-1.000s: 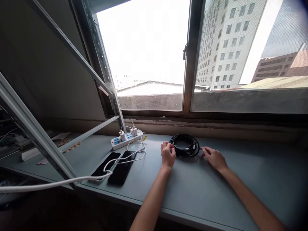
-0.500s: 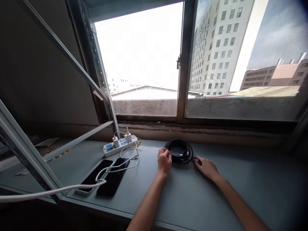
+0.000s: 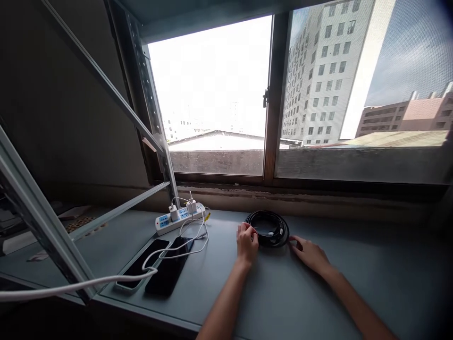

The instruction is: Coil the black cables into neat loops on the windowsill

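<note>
A coiled black cable point(image 3: 272, 242) lies flat on the grey table, with small white-and-silver connector ends showing inside its front right part. At the coil's left edge is my left hand point(image 3: 247, 243), its fingers curled closed on the loops. My right hand point(image 3: 311, 255) reaches in from the other side, thumb and fingers pinching the coil's right edge; the exact contact of the fingertips is small and dark. Both forearms come from the front edge of the table.
To the left, a white power strip point(image 3: 165, 230) holds two plugged chargers. White charging cables point(image 3: 193, 253) trail over two dark phones, one phone point(image 3: 170, 274) nearer me. A metal shelf frame point(image 3: 46, 226) rises on the left. Behind the table point(image 3: 276, 293) is a window.
The whole view has shifted slightly, so everything sits a little lower and farther right. Both hands remain at the two sides of the coil, with hardly any change in grip.
</note>
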